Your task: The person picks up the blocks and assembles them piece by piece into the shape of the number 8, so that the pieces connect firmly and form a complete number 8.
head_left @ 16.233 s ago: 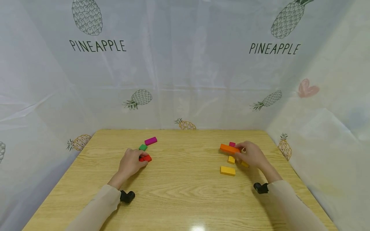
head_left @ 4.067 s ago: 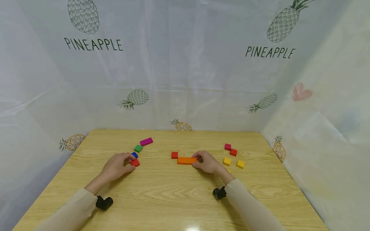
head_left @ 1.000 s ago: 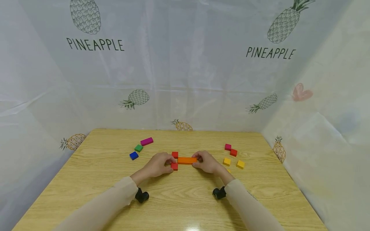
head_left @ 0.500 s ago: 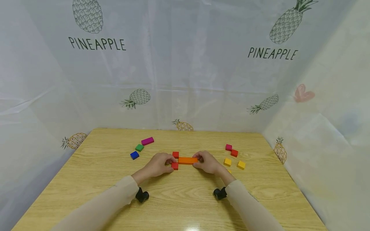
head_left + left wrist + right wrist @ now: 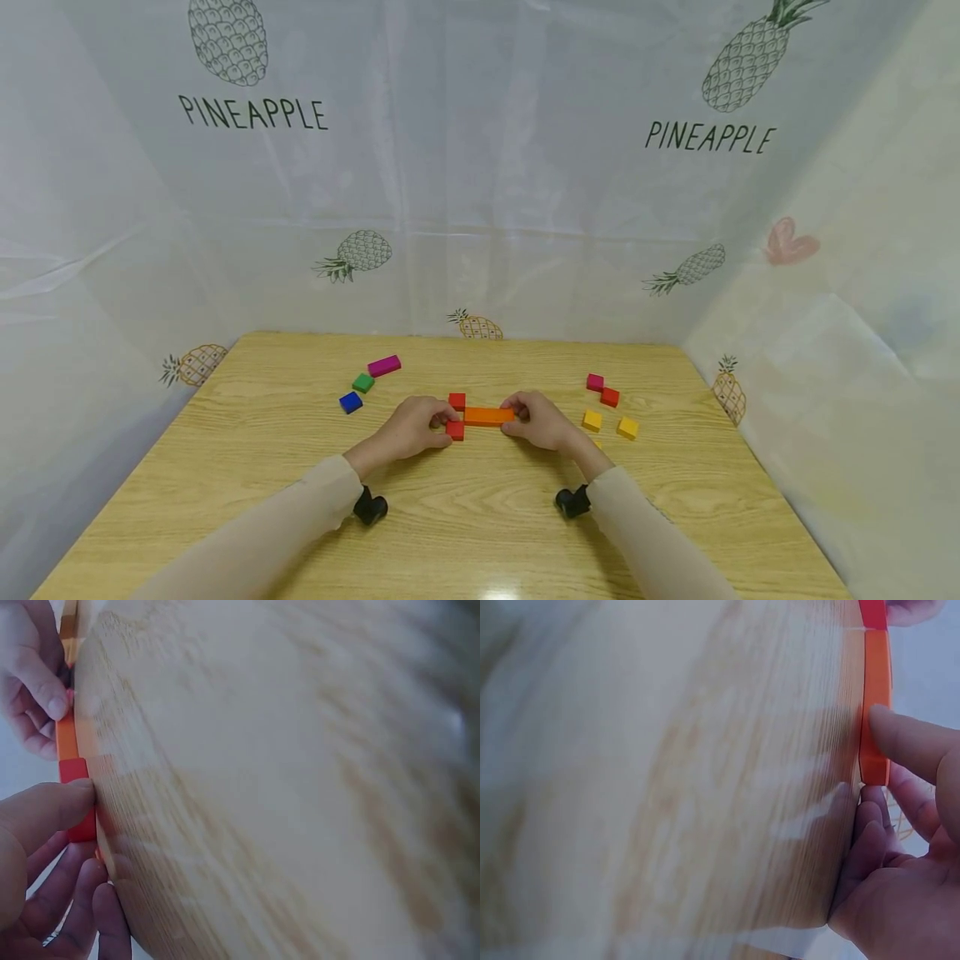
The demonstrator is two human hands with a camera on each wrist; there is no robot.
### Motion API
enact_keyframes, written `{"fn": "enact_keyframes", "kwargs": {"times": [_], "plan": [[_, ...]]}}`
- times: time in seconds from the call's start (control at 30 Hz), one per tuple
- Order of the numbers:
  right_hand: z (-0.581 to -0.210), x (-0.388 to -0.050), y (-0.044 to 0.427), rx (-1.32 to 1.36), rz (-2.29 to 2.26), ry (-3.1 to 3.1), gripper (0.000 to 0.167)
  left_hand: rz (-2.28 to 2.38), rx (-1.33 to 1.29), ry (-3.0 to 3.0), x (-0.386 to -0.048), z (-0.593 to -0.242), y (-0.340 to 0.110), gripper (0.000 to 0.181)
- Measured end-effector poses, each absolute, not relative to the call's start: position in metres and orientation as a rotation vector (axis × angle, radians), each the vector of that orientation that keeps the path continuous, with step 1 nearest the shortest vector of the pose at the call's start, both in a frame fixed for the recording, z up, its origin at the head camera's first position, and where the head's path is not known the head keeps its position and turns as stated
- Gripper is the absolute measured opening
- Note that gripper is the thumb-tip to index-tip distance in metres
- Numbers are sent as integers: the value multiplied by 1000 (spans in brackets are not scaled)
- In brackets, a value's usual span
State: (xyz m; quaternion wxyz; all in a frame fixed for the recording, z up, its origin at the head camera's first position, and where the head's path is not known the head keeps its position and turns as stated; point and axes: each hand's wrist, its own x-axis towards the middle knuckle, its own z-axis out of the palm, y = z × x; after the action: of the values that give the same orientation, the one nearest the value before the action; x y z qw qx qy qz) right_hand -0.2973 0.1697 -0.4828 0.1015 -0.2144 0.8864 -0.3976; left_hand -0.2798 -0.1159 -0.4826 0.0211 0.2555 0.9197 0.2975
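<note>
We see, mid-scene, the left hand (image 5: 409,428) pinching a red block (image 5: 455,432) beside the left end of the orange bar (image 5: 487,417); the right hand (image 5: 542,425) pinches the bar's right end. A second red block (image 5: 457,401) lies just beyond.

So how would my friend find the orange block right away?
On the wooden table, look near the middle, where the right hand holds one end of the orange block. It is the only orange one, and longer than the two red blocks by its other end.
</note>
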Motion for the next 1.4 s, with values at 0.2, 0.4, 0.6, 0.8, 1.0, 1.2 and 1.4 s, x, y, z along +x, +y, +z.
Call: {"fn": "enact_keyframes", "kwargs": {"times": [0.2,0.4,0.6,0.8,1.0,1.2,1.4], "plan": [[-482,-297,171,-603,-1183,2611,30,940,801,2837,-281,-482,-115,24],[-480,-296,174,-557,-1238,2567,35,958,790,2823,-281,-481,-113,23],[-480,-295,178,-533,-1270,2523,41,970,777,2807,-283,-482,-112,22],[-464,-293,184,-546,-1280,2475,46,975,774,2808,-283,-483,-113,24],[-438,-289,199,-594,-1280,2488,44,989,787,2802,-282,-481,-115,25],[-420,-283,226,-614,-1284,2532,43,994,781,2801,-281,-481,-116,25],[-422,-277,258,-679,-1213,2707,40,1005,780,2802,-280,-483,-117,25]]}}
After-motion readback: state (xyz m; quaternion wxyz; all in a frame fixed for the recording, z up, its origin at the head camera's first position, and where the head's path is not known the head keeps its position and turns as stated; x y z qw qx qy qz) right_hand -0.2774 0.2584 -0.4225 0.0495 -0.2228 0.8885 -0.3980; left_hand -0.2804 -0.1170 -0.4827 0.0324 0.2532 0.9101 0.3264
